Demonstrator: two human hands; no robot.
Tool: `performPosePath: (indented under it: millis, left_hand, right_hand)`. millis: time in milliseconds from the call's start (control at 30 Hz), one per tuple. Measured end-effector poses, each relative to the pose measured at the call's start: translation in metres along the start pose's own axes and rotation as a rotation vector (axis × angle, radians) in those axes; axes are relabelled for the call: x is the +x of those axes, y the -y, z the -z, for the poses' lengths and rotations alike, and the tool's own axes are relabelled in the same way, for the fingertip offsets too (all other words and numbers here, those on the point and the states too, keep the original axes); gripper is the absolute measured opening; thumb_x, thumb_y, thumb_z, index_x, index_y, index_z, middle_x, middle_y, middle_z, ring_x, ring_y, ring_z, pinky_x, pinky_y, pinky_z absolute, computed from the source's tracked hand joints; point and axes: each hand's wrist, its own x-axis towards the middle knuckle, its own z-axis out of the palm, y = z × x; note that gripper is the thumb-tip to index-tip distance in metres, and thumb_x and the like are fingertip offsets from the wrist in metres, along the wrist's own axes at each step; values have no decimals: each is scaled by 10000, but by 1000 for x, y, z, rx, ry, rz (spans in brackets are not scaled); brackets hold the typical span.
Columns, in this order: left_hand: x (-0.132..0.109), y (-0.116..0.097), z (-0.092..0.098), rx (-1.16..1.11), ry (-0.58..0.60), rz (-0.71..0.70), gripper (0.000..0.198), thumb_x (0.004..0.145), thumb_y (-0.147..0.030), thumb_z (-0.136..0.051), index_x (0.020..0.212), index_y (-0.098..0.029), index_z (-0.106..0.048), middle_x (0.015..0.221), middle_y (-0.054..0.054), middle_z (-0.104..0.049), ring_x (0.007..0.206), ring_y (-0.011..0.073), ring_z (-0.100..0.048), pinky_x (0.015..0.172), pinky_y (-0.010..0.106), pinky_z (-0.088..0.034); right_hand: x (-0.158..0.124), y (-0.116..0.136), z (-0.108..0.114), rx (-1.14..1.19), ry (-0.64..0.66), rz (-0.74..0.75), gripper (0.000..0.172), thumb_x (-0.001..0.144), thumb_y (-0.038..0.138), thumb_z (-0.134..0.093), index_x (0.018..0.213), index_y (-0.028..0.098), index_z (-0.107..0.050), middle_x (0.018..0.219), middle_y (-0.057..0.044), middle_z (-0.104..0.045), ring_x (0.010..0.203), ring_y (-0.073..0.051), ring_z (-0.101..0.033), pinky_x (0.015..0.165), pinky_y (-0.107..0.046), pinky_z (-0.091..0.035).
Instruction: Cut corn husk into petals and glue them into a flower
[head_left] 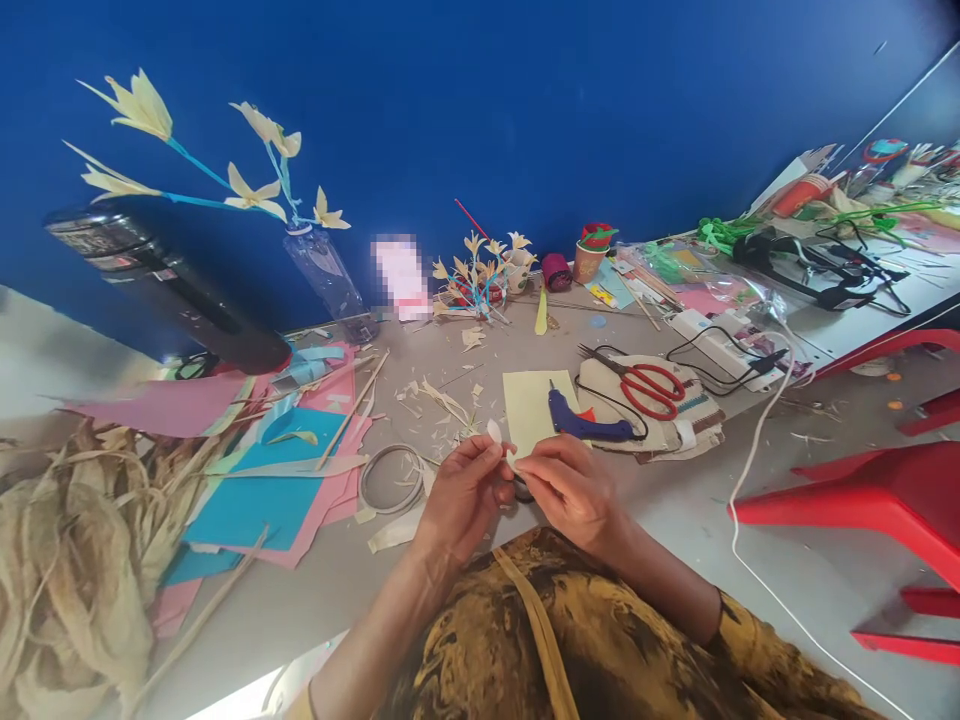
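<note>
Clothing (469,645) fronts the bench's (435,350) near edge, where left hand (463,495) and right hand (576,487) pinch pale material (495,432) that tugging could tear.

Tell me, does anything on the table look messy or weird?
Yes, messy: pale scraps lie scattered across the table beyond the left hand, instead of in a pile. Also, a blocky, blurred patch by the blue wall hides whatever is there.
</note>
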Motion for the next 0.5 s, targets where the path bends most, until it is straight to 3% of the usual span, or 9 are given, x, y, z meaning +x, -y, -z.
performPosePath:
  millis: [100, 267, 500]
  left_hand:
    - [0, 0, -1, 45, -27, -2, 361, 583, -268, -907, 763, -152, -616, 785, 20, -672, 573, 81, -564, 468, 186, -432]
    - [1, 0, -1, 91, -69, -49, 356, 595, -272, -895, 764, -156, -604, 773, 15, -672, 596, 84, -561, 491, 186, -440]
    - [5, 0, -1, 75, -9, -71, 291, 648, -232, -847, 749, -168, -582, 656, -19, -609, 563, 84, -510, 469, 187, -389]
  right_hand:
    - [1, -1, 4, -37, 45, 28, 197, 902, 80, -615, 996, 231, -699, 839, -59, -665, 761, -170, -613, 685, -290, -501]
    - [-1, -7, 6, -6, 59, -77, 153, 930, 110, -582, 950, 209, -697, 846, -59, -666, 771, -159, -633, 675, -260, -488]
    - [-9, -15, 3, -438, 392, -241, 215, 921, 120, -601, 804, 245, -732, 822, -50, -651, 804, -186, -550, 635, -280, -363]
